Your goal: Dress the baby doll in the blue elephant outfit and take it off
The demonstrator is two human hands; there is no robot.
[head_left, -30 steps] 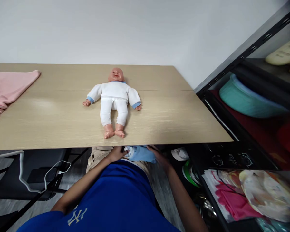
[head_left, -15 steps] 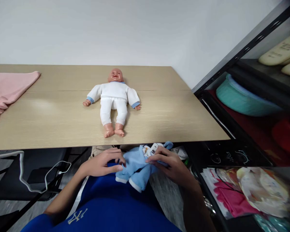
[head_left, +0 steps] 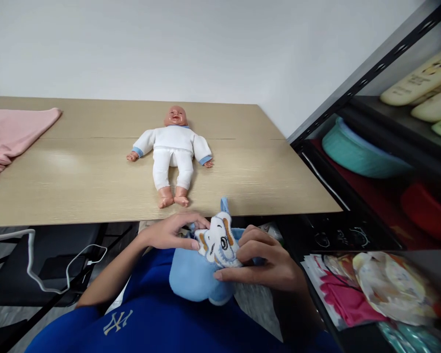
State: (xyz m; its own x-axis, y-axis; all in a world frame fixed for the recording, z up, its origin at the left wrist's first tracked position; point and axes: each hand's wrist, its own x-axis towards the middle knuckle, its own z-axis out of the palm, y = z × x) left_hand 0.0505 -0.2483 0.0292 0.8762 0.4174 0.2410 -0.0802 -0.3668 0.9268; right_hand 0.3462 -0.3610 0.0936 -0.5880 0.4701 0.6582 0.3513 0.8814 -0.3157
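Observation:
Light blue doll overalls (head_left: 191, 277) hang over my lap, just below the table's front edge. A white animal-face patch (head_left: 217, 238) with orange and black details is turned up on their bib, and one blue strap sticks up above it. My left hand (head_left: 174, 231) is closed on the bib's left side, thumb in front. At the right side, my right hand (head_left: 266, 256) pinches the cloth, its thumb stretched along the patch's lower edge. A baby doll (head_left: 173, 142) in a white top and white trousers lies on its back on the table (head_left: 88, 193), feet towards me.
On the table's left end lies a pink cloth (head_left: 18, 130). To the right stands a black shelf rack with a teal basin (head_left: 360, 149), a red basin (head_left: 426, 213) and pale bottles (head_left: 419, 78). A white cable (head_left: 31, 260) hangs by the black chair (head_left: 7, 284) at left.
The overalls have been raised and turned in my hands, so the face patch now shows large and facing up. My left hand has moved right onto the bib. The doll stays put.

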